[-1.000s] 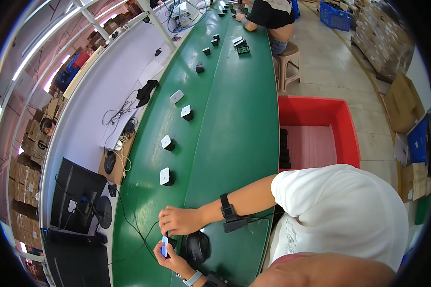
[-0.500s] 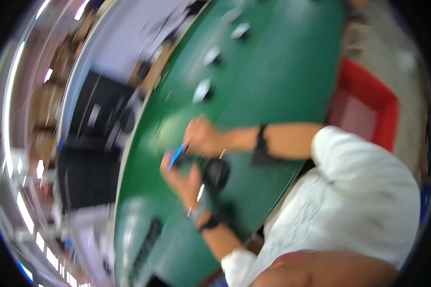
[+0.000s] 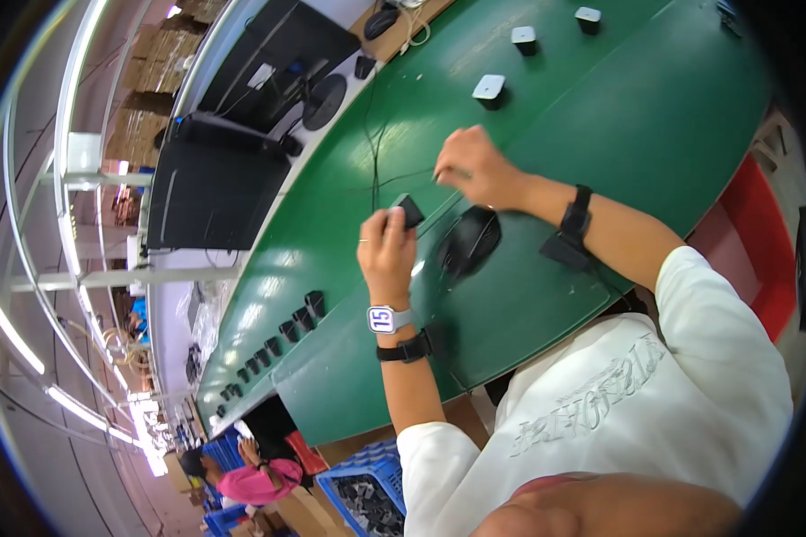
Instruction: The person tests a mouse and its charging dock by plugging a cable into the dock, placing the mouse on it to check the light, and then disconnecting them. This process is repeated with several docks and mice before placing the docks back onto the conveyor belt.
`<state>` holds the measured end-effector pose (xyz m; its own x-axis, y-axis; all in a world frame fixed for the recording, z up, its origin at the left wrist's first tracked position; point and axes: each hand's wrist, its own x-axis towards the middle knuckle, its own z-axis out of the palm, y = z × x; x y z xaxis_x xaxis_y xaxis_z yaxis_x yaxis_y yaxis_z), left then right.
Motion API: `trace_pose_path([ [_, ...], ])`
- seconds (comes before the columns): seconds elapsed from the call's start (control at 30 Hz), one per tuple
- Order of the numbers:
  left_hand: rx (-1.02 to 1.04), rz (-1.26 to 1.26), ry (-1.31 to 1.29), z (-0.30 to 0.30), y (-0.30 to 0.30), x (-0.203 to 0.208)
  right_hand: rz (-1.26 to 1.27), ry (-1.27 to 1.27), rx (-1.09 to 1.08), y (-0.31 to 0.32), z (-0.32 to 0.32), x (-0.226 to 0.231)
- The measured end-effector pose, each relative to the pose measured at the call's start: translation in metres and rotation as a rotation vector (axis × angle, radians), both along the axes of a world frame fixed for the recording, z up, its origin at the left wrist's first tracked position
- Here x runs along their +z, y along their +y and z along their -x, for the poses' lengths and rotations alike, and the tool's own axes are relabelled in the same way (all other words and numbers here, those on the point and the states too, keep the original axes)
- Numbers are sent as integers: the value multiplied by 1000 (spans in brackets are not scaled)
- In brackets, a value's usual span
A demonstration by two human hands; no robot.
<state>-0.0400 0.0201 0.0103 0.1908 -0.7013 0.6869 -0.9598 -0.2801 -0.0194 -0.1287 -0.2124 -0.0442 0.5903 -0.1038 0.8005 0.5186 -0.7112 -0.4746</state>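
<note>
My left hand (image 3: 387,259) grips a small black block-shaped housing (image 3: 409,211) between thumb and fingers above the green table. To the right of it and a little farther off, my right hand (image 3: 482,172) hovers with its fingers curled together. Something thin and small shows at those fingertips, too small to name. Below my right hand a rounded black object (image 3: 470,242) rests on the table. Beyond that hand stand small black blocks with white tops, the nearest one (image 3: 489,89) apart from my fingers.
A row of small black pieces (image 3: 287,331) runs along the table's left part. Black monitors (image 3: 215,183) stand past the far edge, with a cable (image 3: 375,143) on the tabletop. A red bin (image 3: 761,242) is at the right; a blue crate (image 3: 367,470) and another person (image 3: 258,481) are lower left.
My hands have come apart; the right one has moved off from the block in my left. The blue strip seen between them no longer shows. The whole view has shifted and sharpened.
</note>
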Motion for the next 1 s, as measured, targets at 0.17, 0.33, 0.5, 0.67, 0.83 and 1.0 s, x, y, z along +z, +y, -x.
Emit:
trace_pose_path([
  [0.17, 351, 407, 403, -75, 88, -20, -60, 102, 8, -7, -4, -4],
  [0.33, 1025, -234, 71, -116, 158, -53, -19, 250, 238, 3, -12, -5],
  [0.5, 352, 27, 135, -102, -54, -7, -19, 369, 171, -10, -9, -23],
  [0.67, -37, -392, 211, -16, -266, 3, 73, 301, 305, -32, 2, -30],
  [0.83, 73, -809, 14, -38, -287, -32, -440, 176, 573, 2, -11, -59],
  [1.0, -45, -822, 662, -32, -276, -9, -224, 176, 425, -7, -20, -45],
])
